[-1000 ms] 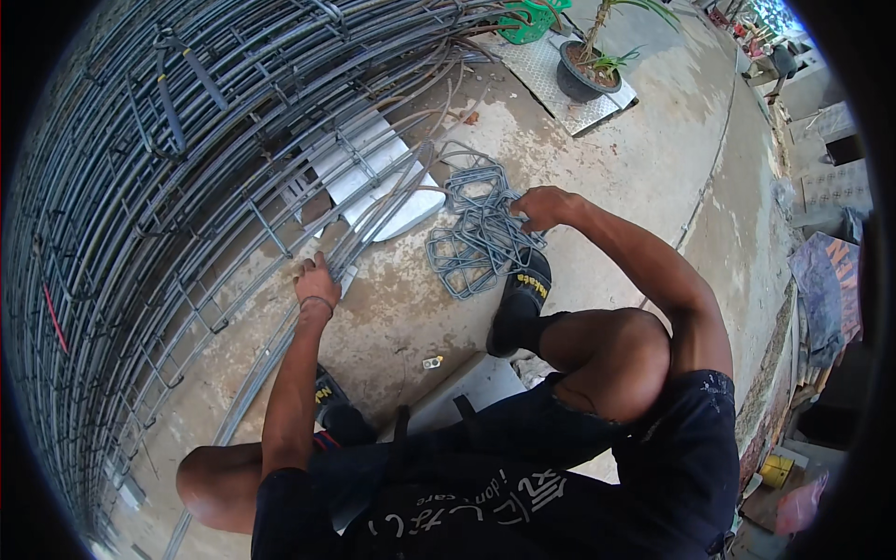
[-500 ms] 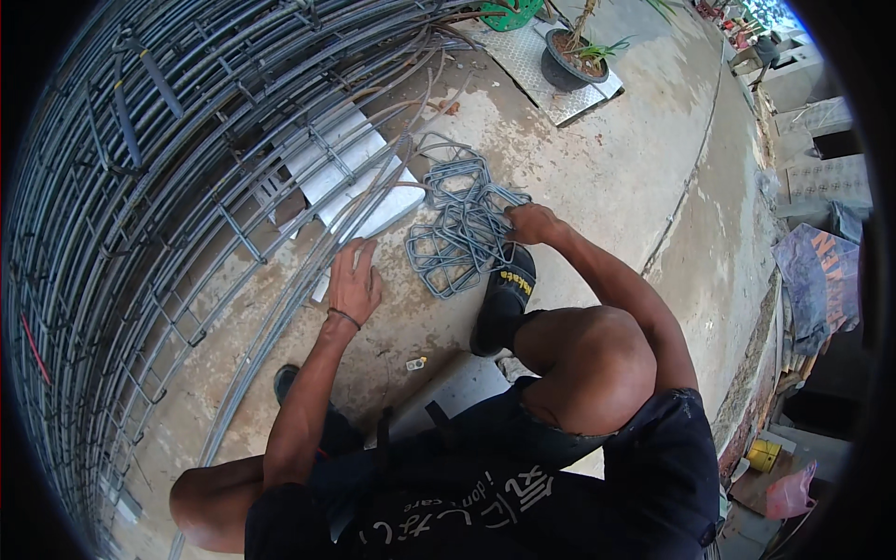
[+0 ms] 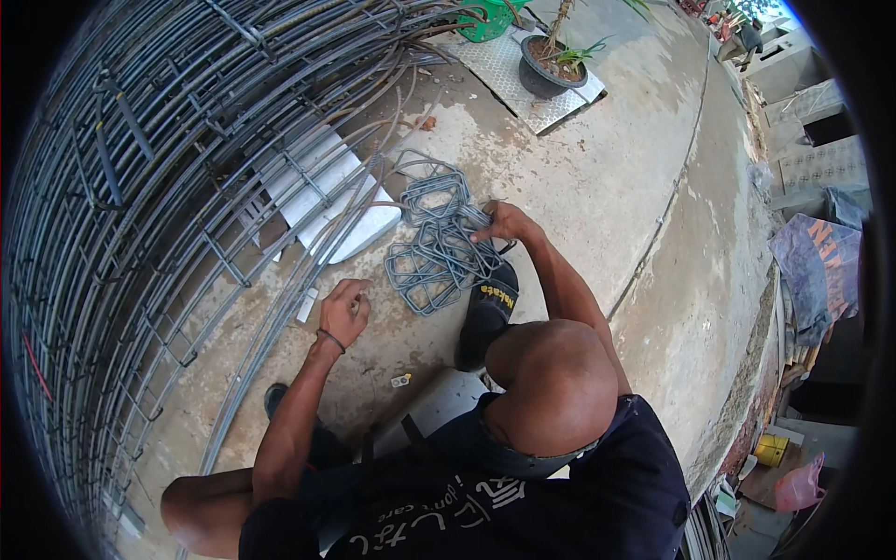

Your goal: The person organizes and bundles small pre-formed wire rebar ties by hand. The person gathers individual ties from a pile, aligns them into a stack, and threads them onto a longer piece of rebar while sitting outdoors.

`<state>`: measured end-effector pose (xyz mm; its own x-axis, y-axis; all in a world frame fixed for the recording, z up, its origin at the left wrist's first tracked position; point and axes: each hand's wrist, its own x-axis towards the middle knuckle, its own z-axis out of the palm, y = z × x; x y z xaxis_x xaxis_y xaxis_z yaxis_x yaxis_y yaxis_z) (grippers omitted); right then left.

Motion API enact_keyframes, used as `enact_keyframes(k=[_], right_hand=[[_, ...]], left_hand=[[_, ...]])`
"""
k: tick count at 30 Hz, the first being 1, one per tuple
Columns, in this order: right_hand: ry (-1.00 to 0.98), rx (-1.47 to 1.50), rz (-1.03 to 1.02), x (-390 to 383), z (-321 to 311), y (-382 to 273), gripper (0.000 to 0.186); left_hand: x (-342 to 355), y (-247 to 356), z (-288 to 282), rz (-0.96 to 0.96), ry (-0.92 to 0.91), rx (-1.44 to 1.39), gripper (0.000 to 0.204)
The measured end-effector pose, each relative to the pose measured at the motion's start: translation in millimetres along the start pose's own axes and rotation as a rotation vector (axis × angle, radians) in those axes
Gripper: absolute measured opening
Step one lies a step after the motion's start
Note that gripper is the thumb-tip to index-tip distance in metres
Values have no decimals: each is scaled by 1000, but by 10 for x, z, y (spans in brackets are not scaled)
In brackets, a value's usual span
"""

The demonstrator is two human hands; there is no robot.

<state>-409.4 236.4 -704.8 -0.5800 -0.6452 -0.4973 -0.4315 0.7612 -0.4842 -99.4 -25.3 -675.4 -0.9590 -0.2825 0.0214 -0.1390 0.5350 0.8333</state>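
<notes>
A tangled pile of bent steel rebar stirrups [image 3: 431, 245] lies on the concrete just beyond my right shoe [image 3: 489, 308]. My right hand [image 3: 507, 224] is at the pile's right edge, thumb and fingers closed around a stirrup there. Left of the pile, my left hand [image 3: 345, 313] hovers over the floor, its fingers loosely curled and apart with nothing visible in them. It is nearest to the long steel bars of the rebar cage [image 3: 233, 252]. Pincers [image 3: 119, 140] with dark handles hang on the cage at the upper left.
A white board [image 3: 359, 229] lies partly under the cage. Farther back are a potted plant [image 3: 551, 70], a metal plate [image 3: 490, 70] and a green basket [image 3: 485, 23]. A crack [image 3: 663, 219] runs along the concrete. Sheeting [image 3: 812, 271] and a yellow bucket [image 3: 771, 450] are at the right.
My left hand has drawn back toward me, its fingers more curled. My right hand stays at the pile, with its thumb now reaching over the stirrups. The whole view has shifted slightly.
</notes>
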Motion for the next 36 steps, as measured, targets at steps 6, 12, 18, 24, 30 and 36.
enact_keyframes(k=[6, 12, 18, 24, 30, 36], right_hand=[[150, -136, 83, -307, 472, -541, 75], [136, -74, -24, -426, 704, -786, 69], [-344, 306, -316, -835, 772, -1366, 47], [-370, 678, 47, -127, 326, -671, 34], [444, 38, 55, 507, 50, -198, 71], [257, -3, 82, 978, 125, -167, 84]], left_hand=[[-40, -65, 23, -24, 10, -52, 29], [-16, -113, 176, -105, -4, -176, 25], [9, -305, 457, -548, 13, -356, 42], [-87, -246, 470, -421, -141, -139, 43], [-149, -386, 529, -348, -105, -304, 36], [-107, -209, 436, -386, -151, -311, 30]])
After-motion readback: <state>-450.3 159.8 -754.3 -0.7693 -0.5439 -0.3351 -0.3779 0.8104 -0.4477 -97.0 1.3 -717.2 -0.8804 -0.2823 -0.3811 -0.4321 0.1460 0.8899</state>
